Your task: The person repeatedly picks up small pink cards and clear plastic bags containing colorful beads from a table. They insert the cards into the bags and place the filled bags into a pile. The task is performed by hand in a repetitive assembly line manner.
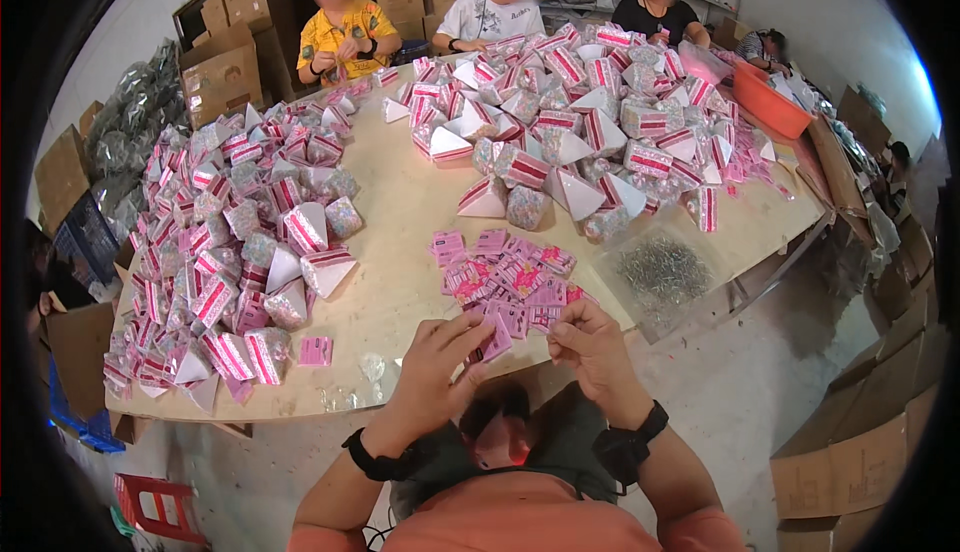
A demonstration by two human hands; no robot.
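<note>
Close to the table's front edge, my left hand is closed on a small pink card, held between thumb and fingers. To its right my right hand is pinched shut; whatever lies between its fingertips is too small to make out. Just beyond both hands is a loose spread of pink printed cards, some overlapping. A shallow clear tray holding a heap of small metal pins lies right of the cards, at the table's edge. One more pink card rests alone to the left.
Wedge-shaped packs with pink bands form a left pile and a larger far pile on the wooden table. An orange basin stands far right. Several people sit across the table. Cartons and a red stool flank me.
</note>
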